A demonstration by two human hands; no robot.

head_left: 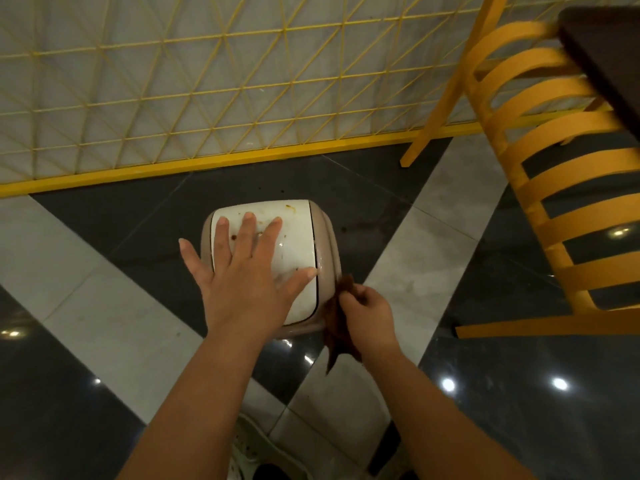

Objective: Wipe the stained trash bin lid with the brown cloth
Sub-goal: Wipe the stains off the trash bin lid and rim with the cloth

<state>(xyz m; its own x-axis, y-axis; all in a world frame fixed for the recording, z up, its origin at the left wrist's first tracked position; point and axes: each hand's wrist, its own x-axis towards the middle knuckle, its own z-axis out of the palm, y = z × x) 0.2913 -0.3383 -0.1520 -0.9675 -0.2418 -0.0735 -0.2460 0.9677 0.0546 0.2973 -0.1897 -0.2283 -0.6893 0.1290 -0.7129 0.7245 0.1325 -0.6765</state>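
Gripping brown cloth [337, 327], curled fingers [349, 299] apparently.

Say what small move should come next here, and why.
Probably bring the right hand with the brown cloth up onto the white lid: the cloth hangs beside the bin's edge, stains still show near the far edge, and the left hand lies flat on the lid.

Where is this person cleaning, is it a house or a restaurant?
Probably a restaurant or cafe. A yellow slatted chair stands at a dark table, a yellow wire fence lines the wall, and the tiled floor is shiny.
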